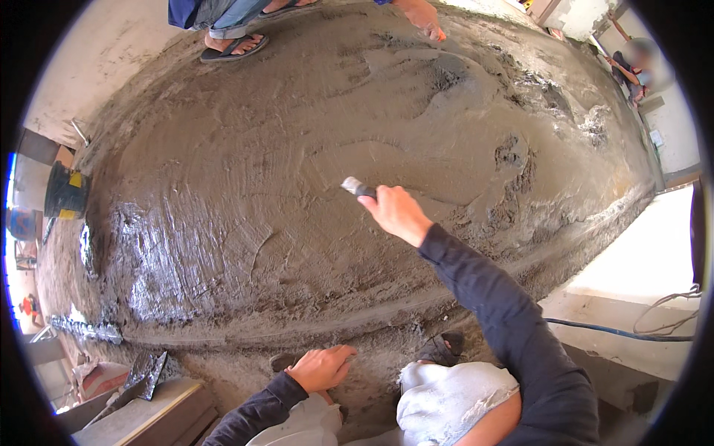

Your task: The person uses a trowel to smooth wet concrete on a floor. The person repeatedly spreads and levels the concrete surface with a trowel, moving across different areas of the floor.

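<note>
My right hand (399,214) reaches over the middle of a wide bed of wet grey-brown cement (245,171). It is closed around a short hand tool (358,187) with a dark handle and a pale end; any blade beyond that is hard to make out against the cement. My left hand (321,369) rests low by my left knee, near the front edge of the cement. Its fingers are loosely bent and partly stretched, and nothing shows in them. Curved tool marks and ridges cross the surface, with a shiny, wetter patch (160,267) at left.
A co-worker's sandalled foot (234,48) and hand (422,16) with an orange-tipped tool are at the far side. Another person (632,70) is far right. A dark bucket (65,189) stands left. A cement-smeared trowel (154,374) lies lower left, and a blue hose (617,331) runs at right.
</note>
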`<action>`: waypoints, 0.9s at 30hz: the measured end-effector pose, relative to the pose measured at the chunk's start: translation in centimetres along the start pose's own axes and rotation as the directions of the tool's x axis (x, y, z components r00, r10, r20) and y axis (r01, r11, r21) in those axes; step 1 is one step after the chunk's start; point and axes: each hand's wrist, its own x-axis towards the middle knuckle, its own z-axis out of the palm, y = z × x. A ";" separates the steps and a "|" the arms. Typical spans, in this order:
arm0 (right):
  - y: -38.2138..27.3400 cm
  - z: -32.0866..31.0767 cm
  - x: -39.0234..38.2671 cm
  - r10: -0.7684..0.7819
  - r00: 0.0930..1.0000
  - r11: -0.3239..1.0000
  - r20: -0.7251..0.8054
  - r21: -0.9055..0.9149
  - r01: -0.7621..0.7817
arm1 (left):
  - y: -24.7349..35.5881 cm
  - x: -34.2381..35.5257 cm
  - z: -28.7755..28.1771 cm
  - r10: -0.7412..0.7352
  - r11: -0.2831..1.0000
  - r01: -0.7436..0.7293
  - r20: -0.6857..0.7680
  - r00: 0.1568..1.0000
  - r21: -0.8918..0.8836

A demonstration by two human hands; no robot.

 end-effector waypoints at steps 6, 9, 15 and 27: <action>3.4 -0.1 4.3 0.227 0.974 0.971 0.006 -0.082 -0.226 | 0.0 -0.4 0.5 -0.010 1.000 0.010 -0.004 1.000 0.003; 9.0 -3.3 4.0 0.394 0.916 0.915 -0.077 -0.059 -0.398 | -0.1 -0.4 0.6 -0.015 1.000 0.015 -0.006 1.000 0.001; 17.1 -10.3 1.9 0.579 0.792 0.761 -0.192 -0.221 -0.610 | 0.3 -0.1 0.7 -0.008 1.000 0.008 -0.001 1.000 0.028; 25.4 -20.8 -4.6 0.615 0.660 0.723 -0.430 -0.027 -0.691 | 0.2 -0.9 0.6 -0.016 0.998 0.014 0.041 0.999 0.060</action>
